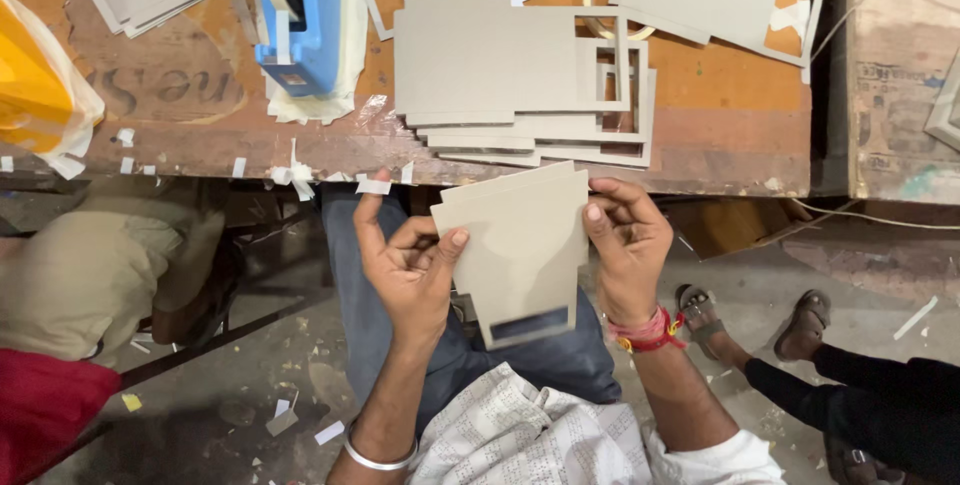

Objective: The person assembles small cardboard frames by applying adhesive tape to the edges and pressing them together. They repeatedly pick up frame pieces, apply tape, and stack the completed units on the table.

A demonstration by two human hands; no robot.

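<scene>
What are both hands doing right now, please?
Left hand: closed on the left edge of the grey card pieces.
Right hand: closed on their right edge.

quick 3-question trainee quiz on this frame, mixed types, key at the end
1. True or false: the left hand and right hand both grip the grey cardboard pieces.
2. What stands on the wooden table left of the cardboard frame stack? A) blue tape dispenser B) kettle C) scissors
3. Which wrist wears the red thread band?

Key:
1. True
2. A, the blue tape dispenser
3. The right; the left wears a metal bangle.
</scene>
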